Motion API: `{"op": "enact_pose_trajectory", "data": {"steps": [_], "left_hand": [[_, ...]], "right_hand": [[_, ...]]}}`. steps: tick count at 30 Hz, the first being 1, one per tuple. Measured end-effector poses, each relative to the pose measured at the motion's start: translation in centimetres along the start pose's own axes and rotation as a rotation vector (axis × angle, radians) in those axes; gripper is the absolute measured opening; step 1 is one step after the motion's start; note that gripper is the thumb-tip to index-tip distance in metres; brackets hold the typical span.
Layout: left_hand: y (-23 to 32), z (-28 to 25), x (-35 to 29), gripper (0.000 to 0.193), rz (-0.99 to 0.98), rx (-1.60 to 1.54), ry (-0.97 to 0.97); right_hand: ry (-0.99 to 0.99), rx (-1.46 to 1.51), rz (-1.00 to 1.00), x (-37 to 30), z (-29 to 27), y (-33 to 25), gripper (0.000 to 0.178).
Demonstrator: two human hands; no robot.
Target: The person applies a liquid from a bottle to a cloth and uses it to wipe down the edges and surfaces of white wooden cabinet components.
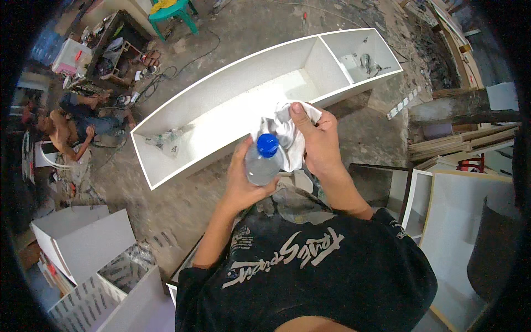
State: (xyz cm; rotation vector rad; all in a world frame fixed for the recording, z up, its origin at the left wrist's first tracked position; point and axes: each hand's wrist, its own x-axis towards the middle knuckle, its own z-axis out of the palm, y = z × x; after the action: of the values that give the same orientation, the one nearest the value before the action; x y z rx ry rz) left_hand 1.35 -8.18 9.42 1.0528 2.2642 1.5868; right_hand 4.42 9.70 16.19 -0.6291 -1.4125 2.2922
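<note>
A clear plastic bottle (262, 169) with a blue cap (267, 145) is gripped in my left hand (239, 185), its fingers wrapped round the side. My right hand (319, 138) pinches a crumpled white cloth (293, 145) between thumb and fingers. The cloth hangs down right beside the bottle; whether the two touch I cannot tell. Beyond both hands lies a long white cabinet box (221, 105), open side up, with a divider (335, 60) toward its right end. Clear plastic wrapping (166, 139) is in its left end, and a small bundle (365, 63) lies in the right compartment.
A person (69, 130) sits on the floor at the left. Behind the box stands a green stool (170, 15), with a black cable (171, 72) trailing nearby. White panels and boxes (91, 243) fill the lower left. A white cabinet (459, 216) and stacked boards (462, 143) are at the right.
</note>
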Motion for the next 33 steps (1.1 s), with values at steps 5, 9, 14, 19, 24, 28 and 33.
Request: {"op": "enact_pose_trajectory", "data": {"steps": [5,9,14,19,24,28,33], "left_hand": [[-2.0,0.1,-1.0,0.095,0.124,-0.005,0.302],[-4.6,0.2,-1.3,0.087,0.177,-0.083,0.345],[-11.2,6.3,-6.1,0.085,-0.060,-0.286,0.293],[-13.0,13.9,-4.8,0.078,-0.331,-0.305,0.173],[-18.1,21.7,-2.7,0.083,-0.565,-0.201,0.275],[-22.4,28.3,-3.0,0.084,-0.767,-0.288,0.339],[-23.0,33.6,-3.6,0.075,-0.930,-0.315,0.302]], "right_hand": [[0.059,0.118,0.108,2.0,-0.5,-0.2,0.025],[0.255,0.082,0.194,5.3,-3.4,-0.1,0.026],[0.450,-0.205,0.217,9.4,-12.4,0.4,0.027],[0.523,-0.486,0.410,12.7,-22.7,6.2,0.025],[0.718,-0.566,0.374,19.0,-31.0,12.6,0.027],[0.675,-0.991,0.077,24.9,-39.5,14.9,0.025],[0.542,-1.593,-0.397,31.9,-42.9,17.7,0.020]]}}
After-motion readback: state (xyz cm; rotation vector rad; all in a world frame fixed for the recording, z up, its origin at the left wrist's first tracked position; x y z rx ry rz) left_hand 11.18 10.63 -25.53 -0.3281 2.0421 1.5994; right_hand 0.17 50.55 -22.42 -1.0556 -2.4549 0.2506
